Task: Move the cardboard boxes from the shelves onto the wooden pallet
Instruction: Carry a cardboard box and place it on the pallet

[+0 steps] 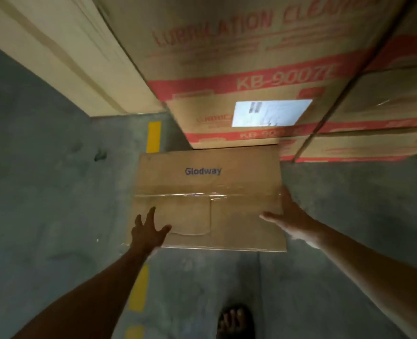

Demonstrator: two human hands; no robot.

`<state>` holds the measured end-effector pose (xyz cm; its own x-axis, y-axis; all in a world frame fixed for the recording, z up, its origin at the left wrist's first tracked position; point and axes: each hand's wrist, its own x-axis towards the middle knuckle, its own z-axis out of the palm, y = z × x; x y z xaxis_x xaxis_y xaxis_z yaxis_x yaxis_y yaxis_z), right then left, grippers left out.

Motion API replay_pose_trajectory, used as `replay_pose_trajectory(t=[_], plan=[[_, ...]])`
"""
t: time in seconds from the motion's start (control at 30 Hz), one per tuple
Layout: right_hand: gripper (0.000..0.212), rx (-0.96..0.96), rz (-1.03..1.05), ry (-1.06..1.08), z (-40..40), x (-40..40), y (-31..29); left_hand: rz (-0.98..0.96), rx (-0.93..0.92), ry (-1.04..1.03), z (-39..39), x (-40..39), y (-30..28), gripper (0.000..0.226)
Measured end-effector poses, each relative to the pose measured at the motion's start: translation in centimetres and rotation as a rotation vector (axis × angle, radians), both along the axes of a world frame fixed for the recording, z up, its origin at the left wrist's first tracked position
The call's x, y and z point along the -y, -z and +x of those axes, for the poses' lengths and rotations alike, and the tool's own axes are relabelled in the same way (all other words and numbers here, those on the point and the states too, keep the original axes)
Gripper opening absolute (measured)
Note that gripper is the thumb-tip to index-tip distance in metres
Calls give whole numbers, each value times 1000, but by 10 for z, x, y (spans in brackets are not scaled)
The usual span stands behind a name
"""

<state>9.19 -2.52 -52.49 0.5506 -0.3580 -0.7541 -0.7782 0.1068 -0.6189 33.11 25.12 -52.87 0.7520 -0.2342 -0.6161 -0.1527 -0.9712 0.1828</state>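
Note:
A brown cardboard box (207, 199) marked "Glodway", taped along its middle, lies flat in front of me with its far edge against a stack of cartons. My left hand (148, 231) has its fingers spread at the box's near left corner, touching its top. My right hand (288, 216) lies with straight fingers against the box's right edge. No wooden pallet is visible.
A tall stack of red-printed cartons (251, 77) with a white label (271, 113) rises behind the box, more cartons (378, 113) to its right. A pale carton stack (63, 47) stands at the left. Grey floor with yellow dashes (153, 136); my sandalled foot (235, 321) below.

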Motion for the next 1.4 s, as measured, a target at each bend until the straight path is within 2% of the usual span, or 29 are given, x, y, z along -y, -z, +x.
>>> replay_pose_trajectory(t=[0.13, 0.27, 0.37, 0.47, 0.53, 0.67, 0.87, 0.93, 1.0, 1.07, 1.13, 1.23, 1.4], plan=[[111, -84, -7, 74, 1, -6, 37, -12, 7, -199, 28, -23, 36, 93], [85, -174, 83, 168, -7, -18, 56, -125, 83, -347, 31, -36, 51, 107], [72, -175, 179, 288, -10, -22, 46, -86, 64, -474, 34, -32, 46, 126], [62, -152, 282, 394, -29, -15, 14, -27, 109, -438, 30, -20, 21, 102], [58, -168, 306, 449, -47, -8, -19, -90, 108, -436, 24, -10, -8, 89], [56, -188, 265, 580, -89, 4, -105, -190, -11, -333, 10, 27, -91, 66], [53, -94, 90, 734, -178, 21, -267, -192, -39, -171, -55, 87, -240, 81], [52, -76, -19, 739, -214, 30, -319, -172, -64, -22, -80, 108, -292, 73], [54, -106, 7, 755, -266, 39, -377, -159, -62, 152, -120, 129, -344, 67], [55, -133, 18, 798, -313, 43, -415, -168, -42, 193, -158, 145, -381, 82], [53, -61, -1, 865, -356, 51, -452, -207, -54, 198, -197, 175, -414, 91], [49, -10, -124, 914, -407, 61, -489, -223, -69, 267, -240, 209, -455, 83], [47, 39, -126, 1058, -522, 65, -569, -303, -29, 436, -333, 275, -532, 81]])
